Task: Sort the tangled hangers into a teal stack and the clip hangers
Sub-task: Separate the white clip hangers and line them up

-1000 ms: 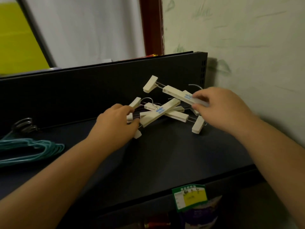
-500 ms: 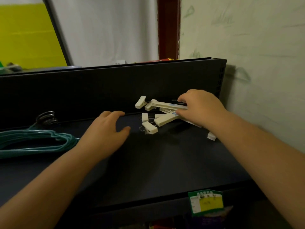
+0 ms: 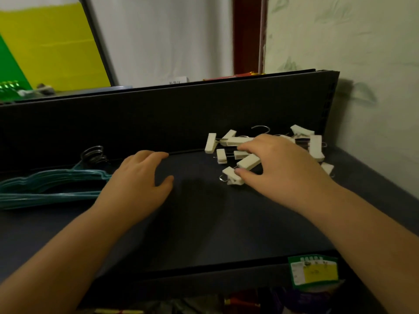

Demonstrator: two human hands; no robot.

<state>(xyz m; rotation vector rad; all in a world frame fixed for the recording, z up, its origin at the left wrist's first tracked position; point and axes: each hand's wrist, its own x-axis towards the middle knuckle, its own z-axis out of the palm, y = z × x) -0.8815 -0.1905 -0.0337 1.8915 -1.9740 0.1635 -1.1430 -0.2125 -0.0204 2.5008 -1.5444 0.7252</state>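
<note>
1. On the dark shelf, your left hand has let go of the white clip hangers and rests open.
2. Your right hand now lies on them, fingers spread.
3. Teal hangers sit stacked at the left, so sorting looks nearly done.
4. Behind stands a pale wall.

**Dark shelf, two groups of hangers**

A dark, matte shelf with an upright dark back panel carries everything. At nine o'clock lies a flat stack of teal hangers, its metal hooks bunched near the back panel. At two o'clock, in the corner by the wall, sits a jumbled pile of white clip hangers. A green and yellow price tag is fixed to the front edge at five o'clock.
</note>
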